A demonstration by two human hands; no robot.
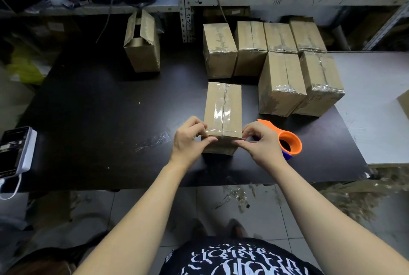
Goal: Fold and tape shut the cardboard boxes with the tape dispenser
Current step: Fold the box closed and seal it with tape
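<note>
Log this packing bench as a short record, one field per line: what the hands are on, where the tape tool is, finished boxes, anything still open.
box in work: cardboard box, clear tape along its top seam
left hand: pressing the tape at the box's near left corner
right hand: pressing the tape at the near right corner
tape dispenser: orange, lying on the black table, right of the box, not held
taped boxes: six, grouped at the back right
open box: back left, flaps up
phone: left table edge, cable attached
</note>
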